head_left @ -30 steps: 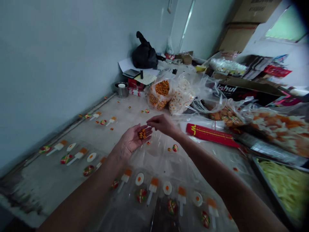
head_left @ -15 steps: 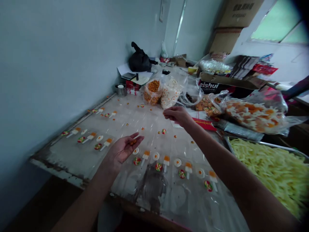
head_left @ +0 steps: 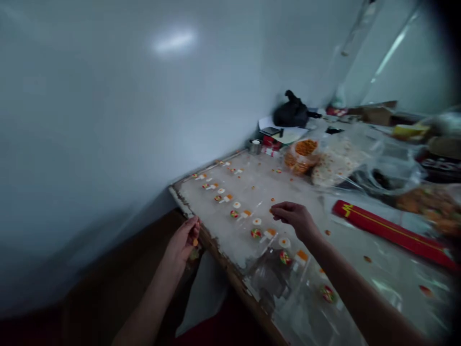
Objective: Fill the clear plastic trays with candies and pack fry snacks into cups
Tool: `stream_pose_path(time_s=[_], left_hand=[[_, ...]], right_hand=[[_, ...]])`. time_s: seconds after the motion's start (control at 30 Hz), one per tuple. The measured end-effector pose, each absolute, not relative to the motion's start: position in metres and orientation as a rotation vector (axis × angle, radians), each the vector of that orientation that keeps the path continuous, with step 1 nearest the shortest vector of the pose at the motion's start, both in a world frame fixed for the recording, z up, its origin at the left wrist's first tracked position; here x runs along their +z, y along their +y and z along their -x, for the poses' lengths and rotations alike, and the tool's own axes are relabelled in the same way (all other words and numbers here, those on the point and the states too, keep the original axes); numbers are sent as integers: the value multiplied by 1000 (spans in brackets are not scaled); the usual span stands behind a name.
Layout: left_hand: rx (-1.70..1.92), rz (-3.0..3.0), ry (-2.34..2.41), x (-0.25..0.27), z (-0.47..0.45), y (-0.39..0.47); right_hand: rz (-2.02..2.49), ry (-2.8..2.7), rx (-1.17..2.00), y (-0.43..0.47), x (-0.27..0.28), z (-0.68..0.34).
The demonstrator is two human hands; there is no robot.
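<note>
My left hand, off the table's front edge, has its fingers curled around a few small orange pieces. Above the tabletop, my right hand pinches another small orange piece at its fingertips. Between the hands run rows of little flat shapes on clear plastic film: ice-pop shapes with orange tops, white discs with orange centres, and round red-and-green pieces. Single orange pieces lie scattered farther back. Motion blurs the right side of the view.
Behind the rows stand a clear bag of orange pieces and a bag of white-and-orange pieces. A long red packet lies at right. A metal cup and a black bag sit by the wall.
My view has swung left, so the table appears farther right. My left hand has drawn away from the rows to beyond the table edge. My right hand now hovers closer to the rows.
</note>
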State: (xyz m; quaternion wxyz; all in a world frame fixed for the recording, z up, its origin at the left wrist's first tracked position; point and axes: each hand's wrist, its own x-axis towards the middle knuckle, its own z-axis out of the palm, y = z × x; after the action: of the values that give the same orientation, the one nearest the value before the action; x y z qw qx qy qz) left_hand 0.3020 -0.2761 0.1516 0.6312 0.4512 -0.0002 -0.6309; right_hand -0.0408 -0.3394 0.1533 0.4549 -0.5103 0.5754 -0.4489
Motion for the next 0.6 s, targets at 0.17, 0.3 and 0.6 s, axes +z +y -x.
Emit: stream_pose_path(time_s=[0.17,0.3,0.6], left_hand=[[-1511,-897,305,142,-356,-296],[-1363,-802,320,131,-396,-322],[-922,-1147,92,39,-458,-282]], right_hand=[[1505,1291,-986,-399,151,-89],[1678,1300,-973,-462,147,-174],[1983,1379,-849,-577,139,-265]])
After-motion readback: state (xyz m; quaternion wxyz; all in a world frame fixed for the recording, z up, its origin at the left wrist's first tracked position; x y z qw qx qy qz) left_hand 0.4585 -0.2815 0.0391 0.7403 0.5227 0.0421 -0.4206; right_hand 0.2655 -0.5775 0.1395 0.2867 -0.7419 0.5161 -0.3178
